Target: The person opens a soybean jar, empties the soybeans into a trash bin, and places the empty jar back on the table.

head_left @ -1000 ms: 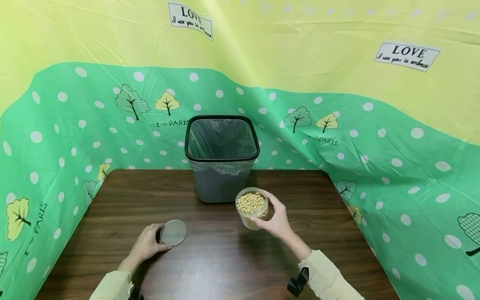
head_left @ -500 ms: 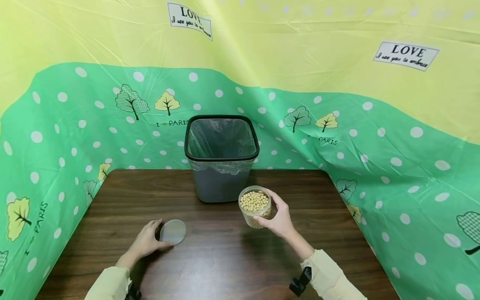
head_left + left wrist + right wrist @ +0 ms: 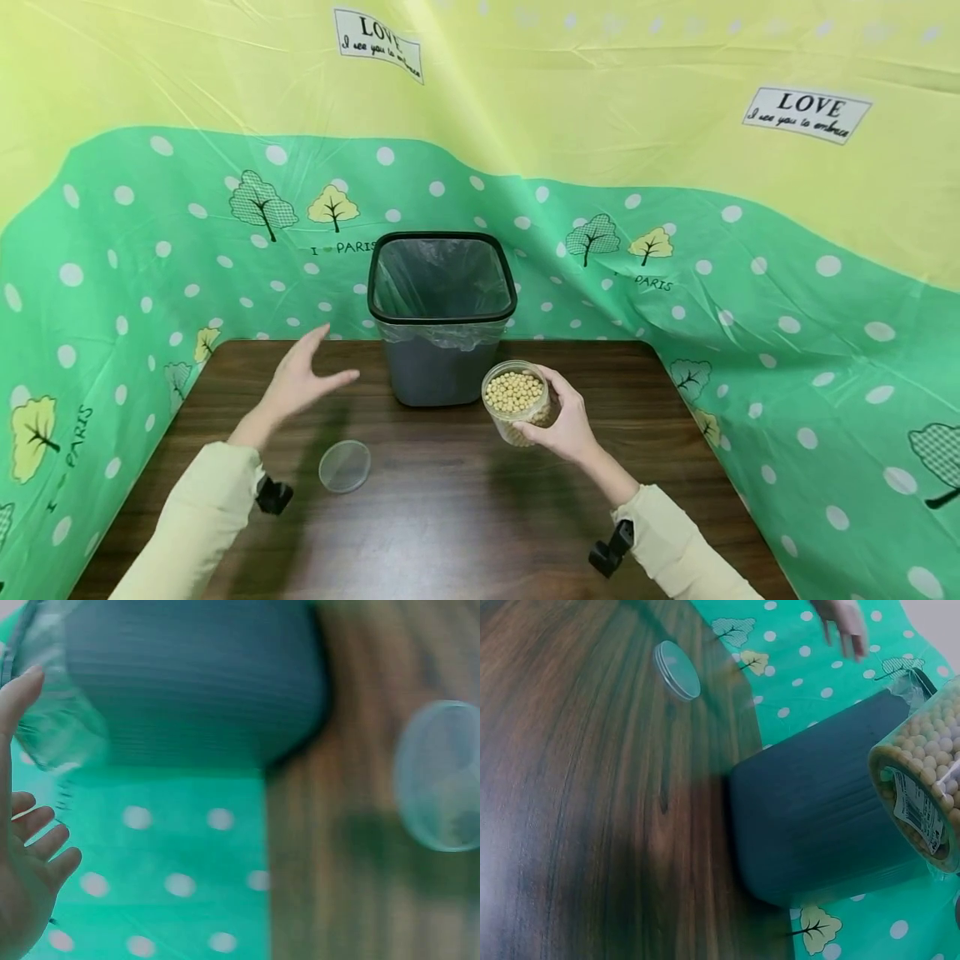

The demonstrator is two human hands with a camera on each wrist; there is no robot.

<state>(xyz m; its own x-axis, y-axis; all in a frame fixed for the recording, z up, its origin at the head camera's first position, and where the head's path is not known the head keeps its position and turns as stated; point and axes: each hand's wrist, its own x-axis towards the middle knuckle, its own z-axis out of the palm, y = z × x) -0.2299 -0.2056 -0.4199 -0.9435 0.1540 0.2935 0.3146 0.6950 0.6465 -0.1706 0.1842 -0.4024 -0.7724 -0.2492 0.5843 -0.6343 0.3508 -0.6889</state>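
My right hand (image 3: 564, 421) grips a clear jar (image 3: 517, 404) from its right side, thumb in front. The jar is open at the top, full of round pale-yellow beans, and held above the table; a printed label (image 3: 919, 810) shows on its base in the right wrist view. My left hand (image 3: 295, 379) is raised over the table's left side with fingers and thumb spread, holding nothing. Below and right of it, a round clear lid (image 3: 345, 467) lies flat on the table. In the left wrist view the lid (image 3: 446, 776) is at the right edge.
A dark grey bin (image 3: 442, 367) with a black rim and a clear plastic liner (image 3: 465, 335) stands at the back of the brown wooden table (image 3: 420, 533), beyond and between both hands. Green and yellow printed cloth (image 3: 600, 317) hangs around the table.
My left hand has let go of the lid and risen up and forward, leaving it on the table. My right hand with the jar has shifted slightly right and up.
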